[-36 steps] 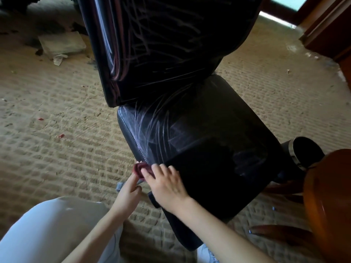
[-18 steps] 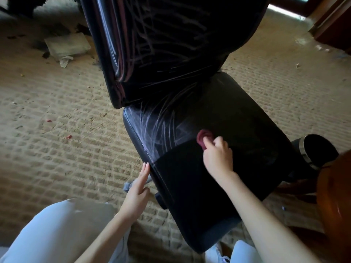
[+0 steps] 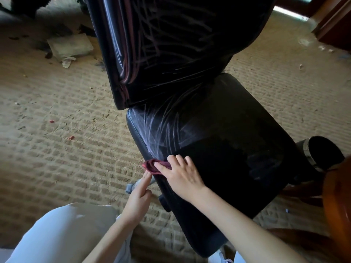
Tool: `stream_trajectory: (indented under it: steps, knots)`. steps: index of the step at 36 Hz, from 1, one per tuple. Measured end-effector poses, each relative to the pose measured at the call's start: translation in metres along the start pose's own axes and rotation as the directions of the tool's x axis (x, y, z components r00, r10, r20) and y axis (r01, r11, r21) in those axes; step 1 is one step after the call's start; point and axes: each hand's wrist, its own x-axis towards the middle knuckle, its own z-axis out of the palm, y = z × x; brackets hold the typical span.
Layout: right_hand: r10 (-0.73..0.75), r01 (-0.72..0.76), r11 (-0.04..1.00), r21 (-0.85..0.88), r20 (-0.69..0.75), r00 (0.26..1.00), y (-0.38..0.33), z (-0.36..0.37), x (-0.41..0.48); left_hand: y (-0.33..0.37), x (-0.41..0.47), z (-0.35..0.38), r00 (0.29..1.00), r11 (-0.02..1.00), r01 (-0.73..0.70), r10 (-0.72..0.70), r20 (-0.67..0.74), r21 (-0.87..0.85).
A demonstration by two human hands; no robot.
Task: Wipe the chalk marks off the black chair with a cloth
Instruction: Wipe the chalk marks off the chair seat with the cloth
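The black chair (image 3: 237, 149) fills the middle of the head view. White chalk streaks (image 3: 163, 130) cover the back left of its seat, and pinkish strokes cross the backrest (image 3: 171, 44). The front half of the seat is dark and plain. My right hand (image 3: 180, 175) presses a small dark red cloth (image 3: 153, 166) onto the seat's left edge, fingers laid over it. Just below, my left hand (image 3: 138, 198) rests straight fingers against the seat's left side, touching the cloth's lower edge.
A woven tan carpet (image 3: 66, 149) with crumbs and small red bits lies all round. A flat pale slab (image 3: 70, 44) and debris sit at the back left. A black cylinder with a metal band (image 3: 321, 152) and an orange wooden chair (image 3: 338, 205) stand at the right.
My right hand has slid the cloth from the middle of the seat back to its left edge. The left hand has stayed beside the seat.
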Motion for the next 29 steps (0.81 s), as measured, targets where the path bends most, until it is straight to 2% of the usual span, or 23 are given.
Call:
stream_trajectory:
  steps: [2, 4, 8, 11, 14, 16, 19, 21, 23, 25, 29]
  knots:
    - [0.079, -0.079, 0.997, -0.014, -0.009, 0.997, 0.02, 0.0, -0.001, -0.002, -0.001, -0.001, 1.0, 1.0, 0.023, -0.023, 0.017, -0.015]
    - [0.228, -0.229, 0.971, -0.067, -0.021, 0.973, 0.055, 0.002, -0.005, -0.002, -0.001, -0.001, 0.999, 0.999, 0.041, -0.041, 0.022, -0.025]
    - [0.507, -0.494, 0.852, -0.172, 0.041, 0.861, 0.11, 0.001, -0.011, -0.001, -0.001, 0.001, 0.999, 0.999, 0.048, -0.048, 0.016, -0.01]
    - [0.586, -0.572, 0.807, -0.146, 0.078, 0.806, 0.107, -0.003, -0.004, 0.001, -0.001, 0.0, 0.998, 0.998, 0.057, -0.057, 0.009, -0.011]
    - [0.647, -0.648, 0.76, -0.044, 0.147, 0.749, 0.098, -0.009, 0.006, 0.003, 0.0, -0.002, 0.998, 0.998, 0.056, -0.056, -0.019, -0.013]
    - [0.593, -0.603, 0.794, 0.079, 0.117, 0.796, 0.086, -0.013, 0.013, 0.003, 0.0, -0.002, 0.996, 0.998, 0.055, -0.057, -0.073, -0.02]
    - [0.345, -0.33, 0.924, 0.193, -0.051, 0.937, 0.04, -0.015, 0.023, 0.006, 0.002, -0.002, 0.986, 0.999, 0.027, -0.033, -0.166, -0.037]
    - [0.165, -0.147, 0.978, 0.151, -0.113, 0.98, 0.002, -0.011, 0.029, 0.01, 0.008, -0.002, 0.984, 1.0, -0.012, 0.012, -0.177, 0.001]
    - [0.036, -0.032, 0.997, 0.065, -0.053, 0.998, -0.026, -0.006, 0.031, 0.011, 0.014, -0.003, 0.985, 0.996, -0.043, 0.055, -0.164, 0.073]
    - [0.03, -0.03, 0.999, 0.015, 0.009, 1.0, -0.029, -0.002, 0.032, 0.012, 0.02, -0.003, 0.988, 0.995, -0.035, 0.049, -0.146, 0.092]
    - [0.042, -0.042, 0.999, 0.006, 0.037, 0.998, -0.004, -0.003, 0.031, 0.015, 0.023, -0.006, 0.988, 0.999, 0.034, -0.028, -0.151, 0.042]
